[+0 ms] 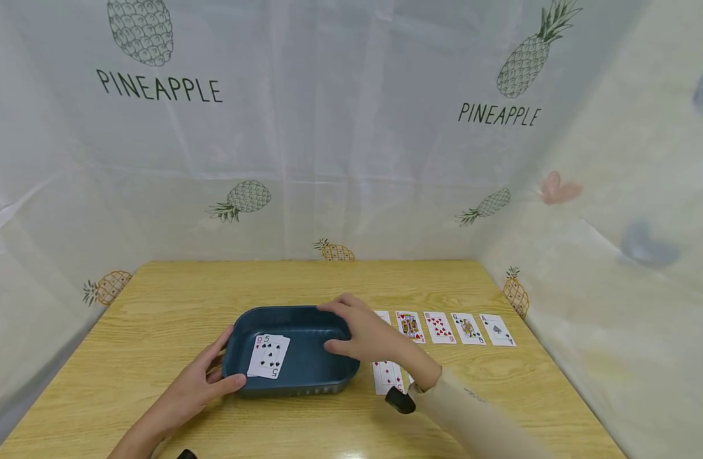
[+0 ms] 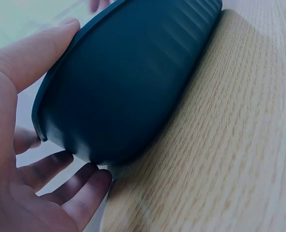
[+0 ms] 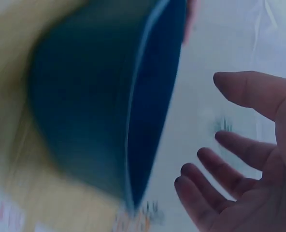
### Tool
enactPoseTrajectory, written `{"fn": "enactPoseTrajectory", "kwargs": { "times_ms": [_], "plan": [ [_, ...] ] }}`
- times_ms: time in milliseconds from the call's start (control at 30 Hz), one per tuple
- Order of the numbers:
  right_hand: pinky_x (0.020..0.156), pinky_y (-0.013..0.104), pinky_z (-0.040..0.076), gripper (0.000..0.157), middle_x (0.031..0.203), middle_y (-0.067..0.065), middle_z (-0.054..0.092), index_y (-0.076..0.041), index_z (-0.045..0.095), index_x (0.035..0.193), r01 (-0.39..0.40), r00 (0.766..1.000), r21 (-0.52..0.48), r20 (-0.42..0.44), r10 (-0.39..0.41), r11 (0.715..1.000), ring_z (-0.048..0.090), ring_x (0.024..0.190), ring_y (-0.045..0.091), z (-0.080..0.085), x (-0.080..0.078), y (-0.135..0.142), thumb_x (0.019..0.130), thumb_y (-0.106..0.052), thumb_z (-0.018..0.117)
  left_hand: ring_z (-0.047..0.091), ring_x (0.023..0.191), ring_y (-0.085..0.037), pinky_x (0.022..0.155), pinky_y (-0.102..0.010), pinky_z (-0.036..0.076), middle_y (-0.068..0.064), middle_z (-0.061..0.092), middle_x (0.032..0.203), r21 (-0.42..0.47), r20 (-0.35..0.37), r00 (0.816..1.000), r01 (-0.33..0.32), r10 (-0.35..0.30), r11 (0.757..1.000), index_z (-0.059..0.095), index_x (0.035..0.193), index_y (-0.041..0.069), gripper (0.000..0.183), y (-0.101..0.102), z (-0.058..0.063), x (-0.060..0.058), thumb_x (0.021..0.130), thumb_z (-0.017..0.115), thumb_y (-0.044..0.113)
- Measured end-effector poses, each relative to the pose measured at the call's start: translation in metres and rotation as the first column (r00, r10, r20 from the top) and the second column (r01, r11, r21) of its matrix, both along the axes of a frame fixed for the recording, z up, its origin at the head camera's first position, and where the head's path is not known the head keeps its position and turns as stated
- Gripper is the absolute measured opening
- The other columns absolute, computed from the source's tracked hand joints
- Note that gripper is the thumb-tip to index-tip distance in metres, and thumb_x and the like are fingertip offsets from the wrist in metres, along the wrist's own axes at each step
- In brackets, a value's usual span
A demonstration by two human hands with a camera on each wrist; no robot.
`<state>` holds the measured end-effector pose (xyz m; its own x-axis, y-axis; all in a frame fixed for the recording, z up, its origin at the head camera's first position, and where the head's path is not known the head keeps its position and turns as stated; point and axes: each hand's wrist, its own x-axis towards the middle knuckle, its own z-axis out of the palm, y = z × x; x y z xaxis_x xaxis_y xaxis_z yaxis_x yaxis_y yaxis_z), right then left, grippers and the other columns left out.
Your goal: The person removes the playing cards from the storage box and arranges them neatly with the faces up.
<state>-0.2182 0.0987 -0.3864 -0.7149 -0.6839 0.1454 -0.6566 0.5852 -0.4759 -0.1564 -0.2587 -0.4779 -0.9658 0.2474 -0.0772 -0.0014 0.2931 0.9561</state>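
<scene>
A dark blue-green rectangular tray (image 1: 305,382) stands on the wooden table. Inside it, toward the left, lie overlapping playing cards (image 1: 271,357), a five of spades on top and a nine partly covered. My left hand (image 1: 199,386) holds the tray's left end, its thumb at the rim and its fingers against the outer side, as the left wrist view also shows. Over the tray's right end is my right hand (image 1: 365,331), thumb and fingers spread with nothing between them. In the right wrist view those fingers (image 3: 227,174) are apart from the tray wall (image 3: 94,96).
Right of the tray, a row of face-up cards includes a king (image 1: 410,326), a ten of hearts (image 1: 440,327), a queen (image 1: 468,329) and an ace of spades (image 1: 497,329). A diamond card (image 1: 385,377) lies nearer, partly covered by my right arm. A pineapple-print sheet (image 1: 351,140) hangs behind the table (image 1: 305,280).
</scene>
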Motion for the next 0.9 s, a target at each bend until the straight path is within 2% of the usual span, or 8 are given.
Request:
{"fn": "enactPoseTrajectory", "kwargs": {
  "times_ms": [200,367,600,900],
  "plan": [
    [0.108,0.034,0.048,0.068,0.146,0.006,0.054,-0.014,0.054,0.156,-0.003,1.0,0.05,0.025,0.002,0.999,0.052,0.131,0.019,-0.023,0.001,-0.06,0.097,-0.034,0.08,0.048,0.143,-0.046,0.097,-0.019,0.052,-0.029,0.02,0.17,-0.006,0.002,1.0,0.004,-0.004,1.0,0.005,0.173,0.021,0.099,0.0,0.001,0.0,0.102,0.074,0.023],
    [0.101,0.03,0.051,0.073,0.145,0.006,0.054,-0.012,0.057,0.154,0.044,0.999,0.077,0.015,-0.045,0.996,0.052,0.125,0.019,-0.048,-0.004,-0.093,0.091,-0.037,0.086,0.047,0.145,-0.046,0.098,-0.021,0.053,-0.03,0.02,0.17,0.004,-0.007,1.0,0.023,-0.023,1.0,0.005,0.173,0.021,0.098,0.001,0.001,0.0,0.103,0.073,0.022],
    [0.098,0.029,0.049,0.083,0.141,0.007,0.054,-0.012,0.058,0.153,0.113,0.994,0.137,-0.009,-0.112,0.984,0.051,0.116,0.019,-0.067,-0.009,-0.11,0.084,-0.044,0.092,0.046,0.145,-0.048,0.096,-0.019,0.053,-0.03,0.02,0.17,0.021,-0.014,0.999,0.04,-0.04,0.999,0.004,0.173,0.021,0.096,0.0,0.001,-0.002,0.104,0.071,0.02],
    [0.101,0.033,0.047,0.088,0.139,0.002,0.054,-0.016,0.06,0.152,0.152,0.987,0.25,-0.085,-0.135,0.956,0.048,0.114,0.017,-0.072,-0.009,-0.115,0.081,-0.059,0.089,0.041,0.149,-0.051,0.096,-0.017,0.052,-0.029,0.017,0.171,0.03,0.015,0.999,0.037,-0.037,0.999,0.003,0.173,0.025,0.096,0.0,0.002,0.0,0.105,0.071,0.021]
  ]
}}
